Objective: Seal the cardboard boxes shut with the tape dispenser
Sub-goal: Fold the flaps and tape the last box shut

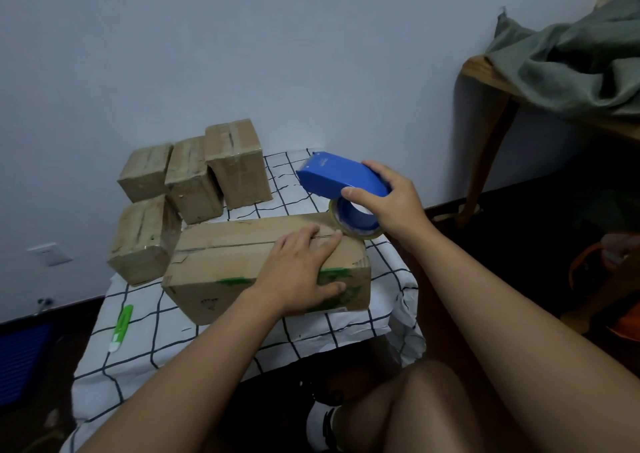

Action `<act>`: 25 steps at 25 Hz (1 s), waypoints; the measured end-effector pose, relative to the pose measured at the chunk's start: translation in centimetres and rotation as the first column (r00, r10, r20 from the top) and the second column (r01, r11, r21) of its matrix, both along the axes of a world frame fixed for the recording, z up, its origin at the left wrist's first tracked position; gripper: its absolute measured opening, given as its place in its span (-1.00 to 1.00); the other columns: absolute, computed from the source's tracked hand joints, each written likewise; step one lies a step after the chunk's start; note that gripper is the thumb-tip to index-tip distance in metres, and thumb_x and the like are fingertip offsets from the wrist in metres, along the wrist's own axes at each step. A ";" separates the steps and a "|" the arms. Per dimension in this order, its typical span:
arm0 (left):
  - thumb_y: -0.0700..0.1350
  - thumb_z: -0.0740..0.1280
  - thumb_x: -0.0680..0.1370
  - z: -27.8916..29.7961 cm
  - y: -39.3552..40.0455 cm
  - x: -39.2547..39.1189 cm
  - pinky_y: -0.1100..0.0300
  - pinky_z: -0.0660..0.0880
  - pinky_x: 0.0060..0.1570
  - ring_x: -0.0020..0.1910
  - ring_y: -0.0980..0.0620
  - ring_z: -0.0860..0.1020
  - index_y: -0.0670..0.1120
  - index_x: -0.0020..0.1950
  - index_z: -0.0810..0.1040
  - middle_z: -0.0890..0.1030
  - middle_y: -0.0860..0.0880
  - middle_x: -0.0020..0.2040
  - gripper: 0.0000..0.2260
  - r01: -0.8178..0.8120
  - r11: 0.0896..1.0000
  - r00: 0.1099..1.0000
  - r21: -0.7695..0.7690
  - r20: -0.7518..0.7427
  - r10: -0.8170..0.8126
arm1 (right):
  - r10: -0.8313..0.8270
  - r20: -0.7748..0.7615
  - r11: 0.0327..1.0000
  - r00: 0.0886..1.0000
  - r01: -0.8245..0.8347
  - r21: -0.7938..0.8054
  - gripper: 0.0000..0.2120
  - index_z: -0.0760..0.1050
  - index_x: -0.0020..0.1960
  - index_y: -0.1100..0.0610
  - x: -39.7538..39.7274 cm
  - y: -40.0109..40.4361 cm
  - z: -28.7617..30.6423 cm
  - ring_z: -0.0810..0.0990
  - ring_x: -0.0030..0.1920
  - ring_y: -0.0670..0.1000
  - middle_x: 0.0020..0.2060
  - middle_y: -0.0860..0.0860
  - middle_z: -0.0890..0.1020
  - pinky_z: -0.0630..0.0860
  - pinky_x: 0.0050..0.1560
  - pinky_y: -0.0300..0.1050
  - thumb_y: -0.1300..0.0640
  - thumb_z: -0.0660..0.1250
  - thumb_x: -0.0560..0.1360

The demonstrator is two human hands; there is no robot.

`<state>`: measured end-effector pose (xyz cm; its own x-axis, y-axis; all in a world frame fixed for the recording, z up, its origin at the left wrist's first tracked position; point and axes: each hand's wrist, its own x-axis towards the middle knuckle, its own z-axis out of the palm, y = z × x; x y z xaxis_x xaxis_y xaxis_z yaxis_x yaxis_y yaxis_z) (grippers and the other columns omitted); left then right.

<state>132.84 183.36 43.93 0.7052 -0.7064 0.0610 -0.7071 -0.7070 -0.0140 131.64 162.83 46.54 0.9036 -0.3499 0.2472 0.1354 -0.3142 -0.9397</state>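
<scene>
Your left hand [300, 270] flat on long cardboard box [266, 265], fingers straight | right hand [388, 196] grips blue tape dispenser [343, 182] at box's right end | seam runs leftward, away from dispenser.

A low table draped in a white cloth with a black grid pattern [346, 328] is carrying everything here, its cloth hanging wrinkled over the near and right edges. A large cardboard box with green printing [221, 262] is lying near the middle of the cloth. Four smaller taped cardboard boxes are sitting behind and left of it: one at the left edge [142, 241], one at the back left [145, 172], one in the middle [194, 182] and the tallest [239, 165] just right of that. A green and white utility knife [120, 328] is lying on the cloth toward the near left.
</scene>
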 end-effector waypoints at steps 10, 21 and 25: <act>0.68 -0.21 0.22 -0.7 8.9 1.7 -0.35 -0.05 0.44 0.57 -0.15 -0.04 0.28 0.56 -0.10 -0.05 -0.01 0.62 -0.03 -0.409 0.912 0.911 0.033 -0.044 0.410 | 0.206 -0.082 0.942 0.975 -0.221 -0.253 -0.30 0.50 0.36 -0.08 2.1 2.7 1.3 0.53 0.22 -0.04 0.24 -0.08 0.55 0.50 0.29 0.05 -0.23 0.54 0.27; 0.61 0.01 0.30 -1.9 18.0 3.6 -0.07 0.16 0.45 0.58 -0.08 0.00 0.25 0.55 0.08 0.06 -0.05 0.60 -0.12 -0.379 0.911 0.925 -0.162 -0.059 0.374 | 0.271 -0.085 0.918 0.959 -0.284 -0.278 -0.45 0.52 0.28 -0.12 5.0 9.2 1.3 0.55 0.18 -0.06 0.21 -0.09 0.57 0.52 0.27 0.08 -0.15 0.56 0.33; 0.58 0.20 0.27 -2.0 18.0 4.0 -0.03 0.27 0.41 0.57 -0.03 0.01 0.03 0.51 0.24 0.03 -0.04 0.61 -0.04 -0.437 0.863 0.899 -0.252 -0.106 0.424 | 0.306 -0.069 0.917 0.949 -0.314 -0.247 -0.31 0.54 0.30 -0.08 6.9 14.9 1.1 0.58 0.16 -0.07 0.18 -0.09 0.59 0.53 0.22 -0.01 -0.29 0.51 0.22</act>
